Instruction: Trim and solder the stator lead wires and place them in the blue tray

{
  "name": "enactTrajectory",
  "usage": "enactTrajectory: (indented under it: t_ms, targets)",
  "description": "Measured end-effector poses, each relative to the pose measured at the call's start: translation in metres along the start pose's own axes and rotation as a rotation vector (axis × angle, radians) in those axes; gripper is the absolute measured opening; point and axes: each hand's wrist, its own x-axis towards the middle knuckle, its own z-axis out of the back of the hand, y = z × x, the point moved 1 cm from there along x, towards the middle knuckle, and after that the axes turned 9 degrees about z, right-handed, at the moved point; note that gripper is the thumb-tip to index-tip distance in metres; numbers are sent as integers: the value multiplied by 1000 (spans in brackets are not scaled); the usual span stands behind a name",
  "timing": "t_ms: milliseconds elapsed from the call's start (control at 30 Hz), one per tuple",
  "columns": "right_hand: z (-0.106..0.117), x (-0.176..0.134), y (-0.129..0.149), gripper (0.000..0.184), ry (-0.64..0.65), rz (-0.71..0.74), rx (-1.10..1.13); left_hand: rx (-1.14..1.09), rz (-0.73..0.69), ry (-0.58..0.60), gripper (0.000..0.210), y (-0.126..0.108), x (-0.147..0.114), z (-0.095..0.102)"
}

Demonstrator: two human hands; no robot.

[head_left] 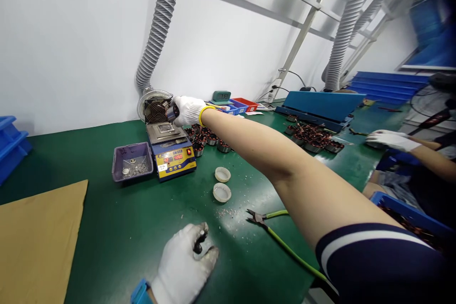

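My right hand (pixel 188 110), in a white glove with a yellow cuff, is stretched out to the far side of the bench. Its fingers are closed on a metal-rimmed motor stator (pixel 172 113), tilted above the solder pot (pixel 166 129). The pot's blue and yellow front shows red digits. My left hand (pixel 185 263), gloved with darkened fingertips, rests low over the bench. Its thumb and fingers are curled but apart, with nothing visible between them. Ahead of it are two small white round dishes (pixel 222 193), and green-handled cutters (pixel 257 217) lie to its right.
A purple tray (pixel 116 164) with metallic scraps stands left of the pot. Several stators (pixel 224 146) sit behind my forearm, and more are heaped (pixel 313 137) farther right. Cardboard (pixel 39 242) lies at left. An exhaust hose (pixel 156 33) hangs overhead. A co-worker's gloved hand (pixel 392 139) is at right.
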Motion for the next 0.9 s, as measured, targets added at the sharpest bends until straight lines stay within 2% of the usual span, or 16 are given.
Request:
enactTrajectory:
  t_ms: [233,367,400,500,633,733,767,867,900]
  targets:
    - [4,-18,13,63,-79,69,-146,5,6,2,19,1,0,-1]
    - [2,-35,25,28,-169,177,-344,-5,19,12,24,-1,0,1]
    - [1,-40,27,26,-201,215,-388,-4,23,12,24,-1,0,1]
    - [0,-54,31,36,-261,343,-451,-3,24,12,24,-2,-1,2]
    - [4,-67,34,38,-256,439,-432,-9,19,10,27,-1,-1,1]
    - [6,-66,32,28,-237,314,-344,-2,18,13,28,0,0,1]
    - [5,-63,30,31,-233,232,-284,1,15,14,27,0,0,1]
    - [2,-47,18,61,-196,-48,-16,1,7,11,24,-1,0,2]
    - [0,-40,14,62,-172,-125,72,0,6,6,23,-1,0,2]
